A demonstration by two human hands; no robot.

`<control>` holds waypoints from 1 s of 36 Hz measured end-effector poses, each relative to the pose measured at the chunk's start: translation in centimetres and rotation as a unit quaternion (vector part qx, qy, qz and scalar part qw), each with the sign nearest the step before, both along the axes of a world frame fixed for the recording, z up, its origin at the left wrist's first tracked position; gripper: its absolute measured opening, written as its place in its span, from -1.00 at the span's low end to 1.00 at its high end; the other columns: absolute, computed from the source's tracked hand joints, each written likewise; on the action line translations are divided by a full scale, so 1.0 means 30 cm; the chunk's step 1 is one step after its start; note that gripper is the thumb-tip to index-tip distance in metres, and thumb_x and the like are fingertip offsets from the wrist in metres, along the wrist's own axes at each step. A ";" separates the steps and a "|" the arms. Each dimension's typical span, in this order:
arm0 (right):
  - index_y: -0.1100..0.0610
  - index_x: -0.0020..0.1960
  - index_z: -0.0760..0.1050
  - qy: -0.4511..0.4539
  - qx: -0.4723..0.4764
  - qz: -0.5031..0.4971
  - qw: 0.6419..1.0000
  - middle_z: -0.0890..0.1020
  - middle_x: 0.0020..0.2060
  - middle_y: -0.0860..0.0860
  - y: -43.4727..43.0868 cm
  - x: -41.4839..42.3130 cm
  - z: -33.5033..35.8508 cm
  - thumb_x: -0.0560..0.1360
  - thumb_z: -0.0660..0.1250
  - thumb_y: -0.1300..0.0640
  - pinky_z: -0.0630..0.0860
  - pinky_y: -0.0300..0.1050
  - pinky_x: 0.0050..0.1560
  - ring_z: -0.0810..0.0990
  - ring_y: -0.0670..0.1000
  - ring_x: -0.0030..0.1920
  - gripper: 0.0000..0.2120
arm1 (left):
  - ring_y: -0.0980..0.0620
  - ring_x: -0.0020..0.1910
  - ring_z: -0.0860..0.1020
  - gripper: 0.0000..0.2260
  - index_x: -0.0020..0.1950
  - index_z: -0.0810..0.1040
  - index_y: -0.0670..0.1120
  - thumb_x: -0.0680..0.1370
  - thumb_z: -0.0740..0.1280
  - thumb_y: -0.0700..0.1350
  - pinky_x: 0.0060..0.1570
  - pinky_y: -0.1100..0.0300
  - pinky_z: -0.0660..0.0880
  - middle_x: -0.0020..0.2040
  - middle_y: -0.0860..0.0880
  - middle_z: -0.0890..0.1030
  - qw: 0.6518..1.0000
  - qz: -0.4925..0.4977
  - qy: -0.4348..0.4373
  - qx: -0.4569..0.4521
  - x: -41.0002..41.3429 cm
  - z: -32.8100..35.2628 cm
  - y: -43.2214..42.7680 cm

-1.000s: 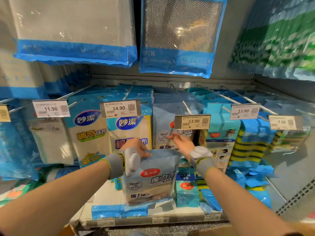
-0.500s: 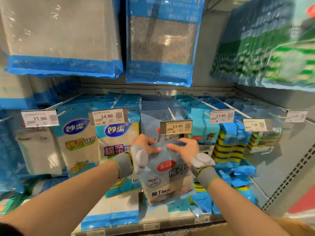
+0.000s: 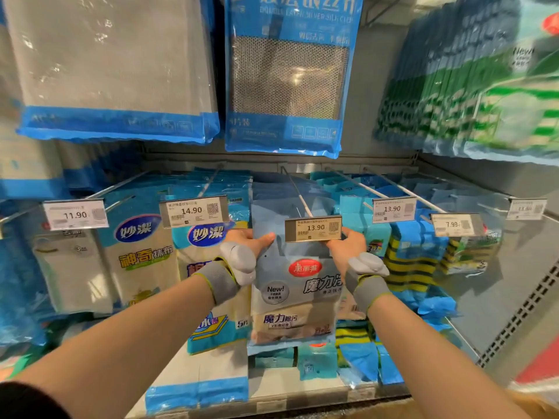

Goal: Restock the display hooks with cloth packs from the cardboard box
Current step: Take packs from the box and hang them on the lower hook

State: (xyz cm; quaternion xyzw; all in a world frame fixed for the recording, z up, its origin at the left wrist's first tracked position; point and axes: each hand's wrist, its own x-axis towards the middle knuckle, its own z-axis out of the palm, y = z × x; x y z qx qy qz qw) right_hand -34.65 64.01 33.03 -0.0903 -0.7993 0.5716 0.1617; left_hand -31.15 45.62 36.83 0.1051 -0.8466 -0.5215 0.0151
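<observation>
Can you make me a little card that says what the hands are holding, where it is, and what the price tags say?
left hand: grips the cloth pack's top left corner
right hand: grips its top right corner
cloth pack: grey-blue, red oval logo, held upright
place: just below the middle hook
on the hook yet: cannot tell
tag in front: 13.90
tag to the left: 14.90

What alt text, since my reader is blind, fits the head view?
Left hand and right hand hold a cloth pack by its top corners, up at the hook with the 13.90 tag. Other packs hang alongside.
</observation>
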 end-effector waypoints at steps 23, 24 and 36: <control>-0.24 0.48 0.07 0.063 0.386 0.115 0.913 -0.05 0.52 0.18 -0.073 0.041 -0.294 0.55 0.24 0.03 -0.05 0.13 0.49 -0.25 0.10 0.49 -0.41 | -0.02 0.02 0.48 -0.66 0.29 0.48 -0.20 0.53 0.32 -0.14 0.01 0.18 0.41 0.24 -0.19 0.54 0.999 0.031 -0.006 -0.006 -0.067 -0.052 -0.006; -0.22 0.49 0.04 0.043 0.405 0.119 0.906 -0.09 0.52 0.19 -0.078 0.024 -0.282 0.57 0.22 0.01 -0.09 0.10 0.49 -0.28 0.13 0.50 -0.42 | -0.04 0.06 0.49 -0.64 0.31 0.46 -0.20 0.53 0.32 -0.16 0.08 0.16 0.42 0.27 -0.19 0.52 0.999 0.033 -0.009 -0.015 -0.070 -0.055 -0.011; 0.08 0.53 0.03 -0.173 0.429 0.187 0.867 0.03 0.53 0.12 -0.132 -0.153 -0.154 0.58 0.16 0.03 0.04 0.06 0.49 0.01 0.18 0.52 -0.42 | -0.21 0.24 0.49 -0.67 0.29 0.47 -0.20 0.52 0.29 -0.27 0.22 0.07 0.44 0.27 -0.22 0.51 0.994 0.058 -0.095 -0.003 -0.130 -0.163 -0.053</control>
